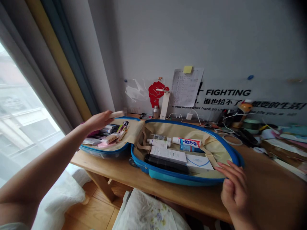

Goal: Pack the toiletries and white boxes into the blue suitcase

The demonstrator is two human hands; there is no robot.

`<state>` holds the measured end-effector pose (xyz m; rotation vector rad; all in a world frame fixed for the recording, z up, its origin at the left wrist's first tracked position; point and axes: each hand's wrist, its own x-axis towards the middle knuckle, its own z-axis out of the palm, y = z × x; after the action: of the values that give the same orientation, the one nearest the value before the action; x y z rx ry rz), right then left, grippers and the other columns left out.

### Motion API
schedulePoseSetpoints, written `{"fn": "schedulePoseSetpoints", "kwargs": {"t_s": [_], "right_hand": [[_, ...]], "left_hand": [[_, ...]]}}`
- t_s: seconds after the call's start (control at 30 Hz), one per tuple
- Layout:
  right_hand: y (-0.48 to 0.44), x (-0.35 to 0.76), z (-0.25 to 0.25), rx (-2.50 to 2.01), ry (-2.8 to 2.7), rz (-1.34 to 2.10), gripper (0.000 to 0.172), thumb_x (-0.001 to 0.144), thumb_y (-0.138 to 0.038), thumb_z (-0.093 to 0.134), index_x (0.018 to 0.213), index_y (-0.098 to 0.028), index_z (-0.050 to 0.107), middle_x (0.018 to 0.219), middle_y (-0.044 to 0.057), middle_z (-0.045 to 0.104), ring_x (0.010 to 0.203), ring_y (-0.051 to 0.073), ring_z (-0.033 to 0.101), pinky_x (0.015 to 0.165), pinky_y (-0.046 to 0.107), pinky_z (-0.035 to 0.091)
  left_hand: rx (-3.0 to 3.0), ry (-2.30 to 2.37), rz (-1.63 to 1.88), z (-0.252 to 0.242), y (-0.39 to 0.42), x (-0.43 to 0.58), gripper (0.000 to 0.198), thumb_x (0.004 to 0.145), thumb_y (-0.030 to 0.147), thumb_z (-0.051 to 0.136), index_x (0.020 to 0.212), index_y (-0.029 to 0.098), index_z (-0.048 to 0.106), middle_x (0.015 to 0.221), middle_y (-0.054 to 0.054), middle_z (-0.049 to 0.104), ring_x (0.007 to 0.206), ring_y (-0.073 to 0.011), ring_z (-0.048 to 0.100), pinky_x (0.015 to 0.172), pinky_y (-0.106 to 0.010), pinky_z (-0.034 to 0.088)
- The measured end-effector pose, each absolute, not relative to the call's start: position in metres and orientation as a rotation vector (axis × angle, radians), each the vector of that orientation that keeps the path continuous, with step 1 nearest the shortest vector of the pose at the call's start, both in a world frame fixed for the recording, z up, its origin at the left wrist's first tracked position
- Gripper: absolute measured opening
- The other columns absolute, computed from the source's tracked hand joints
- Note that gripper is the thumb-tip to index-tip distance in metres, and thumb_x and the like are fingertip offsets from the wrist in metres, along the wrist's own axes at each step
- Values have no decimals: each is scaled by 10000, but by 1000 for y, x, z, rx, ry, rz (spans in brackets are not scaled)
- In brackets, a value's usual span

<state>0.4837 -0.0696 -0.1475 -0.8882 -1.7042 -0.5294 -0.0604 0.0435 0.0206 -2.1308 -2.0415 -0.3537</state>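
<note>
An open blue suitcase point(144, 169) lies on a wooden table, both halves showing beige lining. Above its left half, my left hand point(100, 120) is closed around a small white cylindrical object point(118, 114), whose kind I cannot make out. Beneath that hand are pens point(109, 127) and pink packets point(109, 139). My right hand point(236, 183) has its fingers apart at the right half's near rim and holds nothing. In that half lie a toothpaste tube point(188, 141), a blue bottle point(188, 148), white boxes point(168, 154) and a black case point(166, 164).
Behind the suitcase stand a silver bottle point(155, 111) and a white upright lamp point(164, 105) against the wall. A tape roll point(232, 139) and clutter fill the table's right side. A chair with a floral cover point(151, 210) stands in front.
</note>
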Motion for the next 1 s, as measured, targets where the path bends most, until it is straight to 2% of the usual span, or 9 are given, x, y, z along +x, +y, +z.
{"fn": "schedulePoseSetpoints", "kwargs": {"t_s": [0.07, 0.17, 0.27, 0.37, 0.53, 0.73, 1.0], "right_hand": [[-70, 483, -147, -886, -1707, -529, 315, 1007, -280, 378, 1072, -196, 674, 1047, 106, 701, 1200, 288, 597, 1058, 499, 418], [-71, 483, -147, -894, -1708, -526, 323, 1010, -293, 375, 1077, -199, 677, 1052, 104, 703, 1201, 287, 598, 1061, 501, 421], [-72, 483, -148, -904, -1705, -522, 316, 1006, -284, 376, 1083, -209, 673, 1056, 99, 704, 1202, 287, 599, 1061, 511, 420], [-73, 484, -149, -917, -1711, -506, 306, 999, -271, 385, 1093, -215, 671, 1077, 101, 703, 1211, 290, 594, 1065, 520, 416], [-73, 484, -150, -935, -1696, -479, 319, 999, -279, 379, 1092, -228, 680, 1084, 96, 707, 1204, 285, 602, 1078, 530, 407], [-73, 485, -150, -919, -1697, -466, 303, 993, -270, 399, 1089, -232, 684, 1088, 90, 707, 1208, 281, 600, 1079, 521, 404], [-72, 484, -149, -920, -1700, -496, 314, 997, -273, 386, 1089, -233, 683, 1078, 93, 708, 1192, 280, 609, 1060, 526, 417]], "left_hand": [[-2359, -1945, -339, 22, 53, -13, 395, 950, 436, 473, 1208, 149, 557, 925, -58, 698, 799, -205, 631, 698, -249, 417], [-2742, -1743, -200, 18, 66, 62, 428, 936, 476, 497, 1218, 160, 557, 1011, -69, 711, 847, -208, 649, 729, -258, 454], [-2801, -1659, 100, 8, 75, 119, 446, 940, 463, 497, 1243, 141, 549, 1145, -134, 700, 968, -252, 666, 829, -305, 485], [-2819, -1637, 298, -5, 85, 150, 444, 922, 443, 528, 1216, 113, 575, 1183, -187, 692, 1035, -293, 668, 887, -352, 500], [-2873, -1637, 434, -20, 98, 166, 405, 885, 419, 568, 1190, 155, 606, 1168, -149, 716, 1038, -266, 669, 901, -346, 516], [-2945, -1706, 536, -22, 107, 169, 384, 900, 414, 534, 1191, 182, 628, 1106, -80, 741, 924, -208, 687, 816, -293, 533], [-3003, -1653, 549, -30, 112, 169, 443, 895, 478, 561, 1211, 179, 640, 1183, -77, 722, 1007, -202, 667, 864, -254, 500]]}}
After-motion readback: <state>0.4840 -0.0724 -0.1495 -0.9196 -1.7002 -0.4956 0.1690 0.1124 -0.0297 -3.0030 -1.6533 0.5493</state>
